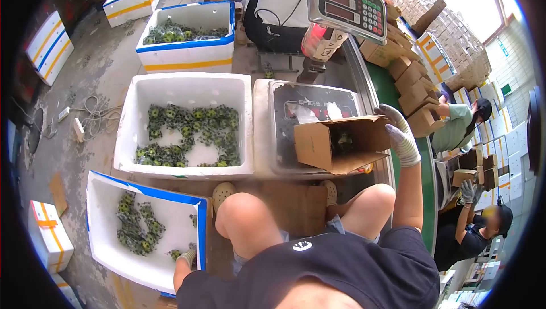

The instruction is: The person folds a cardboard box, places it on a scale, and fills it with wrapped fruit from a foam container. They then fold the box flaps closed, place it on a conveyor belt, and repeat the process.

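Liable to tip off the scale's near edge if tugged unevenly, judging by the open cardboard box lying on its side at the platform's right. Curled over that box's far-right flap: gloved right hand, fingers half closed, gripping. At near left, gloved left hand among green fruit in a foam crate, closure impossible to tell.

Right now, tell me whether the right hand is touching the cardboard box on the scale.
Touching. The head view shows the gloved right hand clasping the cardboard box at its right flap, with no gap.
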The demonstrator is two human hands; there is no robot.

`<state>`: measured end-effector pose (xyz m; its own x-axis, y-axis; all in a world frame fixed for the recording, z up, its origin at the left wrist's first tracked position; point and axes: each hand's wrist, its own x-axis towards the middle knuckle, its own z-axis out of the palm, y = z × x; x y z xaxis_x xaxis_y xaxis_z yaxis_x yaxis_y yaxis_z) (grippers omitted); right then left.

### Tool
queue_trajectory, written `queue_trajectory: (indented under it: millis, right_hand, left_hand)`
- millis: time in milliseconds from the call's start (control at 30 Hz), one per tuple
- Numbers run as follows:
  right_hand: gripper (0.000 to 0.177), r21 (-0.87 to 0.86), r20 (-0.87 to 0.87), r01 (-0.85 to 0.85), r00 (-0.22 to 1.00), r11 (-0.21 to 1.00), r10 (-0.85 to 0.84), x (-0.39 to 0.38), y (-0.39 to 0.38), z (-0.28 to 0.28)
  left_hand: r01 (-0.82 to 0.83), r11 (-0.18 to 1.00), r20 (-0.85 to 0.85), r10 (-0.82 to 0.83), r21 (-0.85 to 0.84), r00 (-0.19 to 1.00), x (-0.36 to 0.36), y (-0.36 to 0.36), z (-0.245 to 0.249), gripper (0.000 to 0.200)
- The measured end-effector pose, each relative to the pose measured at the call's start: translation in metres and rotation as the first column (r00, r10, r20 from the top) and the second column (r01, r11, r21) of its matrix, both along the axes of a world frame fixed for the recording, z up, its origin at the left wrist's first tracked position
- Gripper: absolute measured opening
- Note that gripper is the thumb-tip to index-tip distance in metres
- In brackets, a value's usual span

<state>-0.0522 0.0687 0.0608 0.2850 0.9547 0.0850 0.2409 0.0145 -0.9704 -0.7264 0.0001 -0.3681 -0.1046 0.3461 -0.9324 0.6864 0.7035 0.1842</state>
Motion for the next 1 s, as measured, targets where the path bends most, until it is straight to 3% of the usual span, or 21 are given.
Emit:
queue_trajectory:
  millis: [167,300,433,467,500,567,600,667,700,767,833,867,900,933,967,1000]
  right_hand:
    - [0.054,0.033,-0.012,0.043,0.999,0.999,-0.043,-0.001,-0.005,-0.01]
    - [0.053,0.075,-0.072,0.056,0.996,0.996,-0.051,-0.003,-0.008,-0.004]
    - [0.052,0.137,-0.232,0.152,0.966,0.979,-0.118,0.004,-0.012,-0.009]
    - [0.051,0.145,-0.248,0.177,0.959,0.973,-0.137,0.001,-0.014,-0.006]
    - [0.051,0.147,-0.245,0.203,0.956,0.968,-0.163,0.0,-0.015,-0.005]
    - [0.05,0.152,-0.24,0.22,0.954,0.964,-0.18,-0.002,-0.015,-0.007]
    - [0.049,0.157,-0.239,0.215,0.955,0.964,-0.174,-0.001,-0.013,-0.011]
    - [0.046,0.23,-0.235,0.145,0.968,0.962,-0.09,0.006,-0.009,-0.026]
    - [0.045,0.234,-0.194,0.14,0.976,0.962,-0.095,0.005,-0.009,-0.028]
    - [0.043,0.243,-0.142,0.119,0.986,0.963,-0.086,0.002,-0.007,-0.032]
    - [0.042,0.246,-0.119,0.091,0.991,0.965,-0.063,0.0,-0.005,-0.036]
    - [0.042,0.263,-0.135,0.081,0.99,0.961,-0.046,-0.001,-0.004,-0.038]
    - [0.042,0.28,-0.151,0.072,0.988,0.957,-0.031,-0.003,-0.003,-0.04]
    - [0.043,0.298,-0.164,0.065,0.986,0.952,-0.016,-0.003,-0.002,-0.042]
    - [0.044,0.321,-0.151,0.059,0.988,0.945,-0.011,-0.001,-0.001,-0.044]
    - [0.044,0.322,-0.168,0.056,0.986,0.945,-0.001,0.0,0.0,-0.044]
  left_hand:
    - [-0.222,0.974,0.139,0.224,-0.035,0.964,0.006,0.005,-0.008,0.042]
    - [-0.497,0.863,0.329,0.496,-0.089,0.804,0.001,0.01,-0.011,0.034]
    - [-0.808,0.573,0.536,0.73,-0.141,0.425,-0.008,0.022,-0.008,0.029]
    - [-0.906,0.411,0.517,0.8,-0.102,0.304,0.009,0.029,0.044,0.033]
    - [-0.963,0.264,0.582,0.791,-0.046,0.189,0.002,0.034,0.041,0.04]
    - [-0.954,0.299,0.815,0.542,0.04,0.204,0.01,0.053,0.105,0.051]
    - [-0.976,0.186,0.828,0.526,0.109,0.193,0.028,0.064,0.146,0.058]
    - [-0.961,0.259,0.905,0.379,0.094,0.191,0.038,0.091,0.196,0.064]
    - [-0.935,0.333,0.953,0.222,0.126,0.207,0.066,0.098,0.246,0.065]
    - [-0.915,0.257,0.942,0.045,0.311,0.333,0.104,0.117,0.297,0.066]
    - [-0.864,0.363,0.933,-0.223,0.348,0.282,0.149,0.133,0.342,0.077]
    - [-0.877,0.433,0.972,-0.195,0.207,0.133,0.18,0.132,0.375,0.077]
    - [-0.838,0.311,0.854,-0.425,0.448,0.299,0.214,0.135,0.392,0.077]
    - [-0.719,0.298,0.694,-0.633,0.628,0.344,0.259,0.122,0.441,0.075]
    - [-0.632,0.044,0.466,-0.716,0.774,0.52,0.293,0.118,0.457,0.072]
    - [-0.497,-0.343,0.119,-0.718,0.797,0.686,0.325,0.126,0.47,0.069]
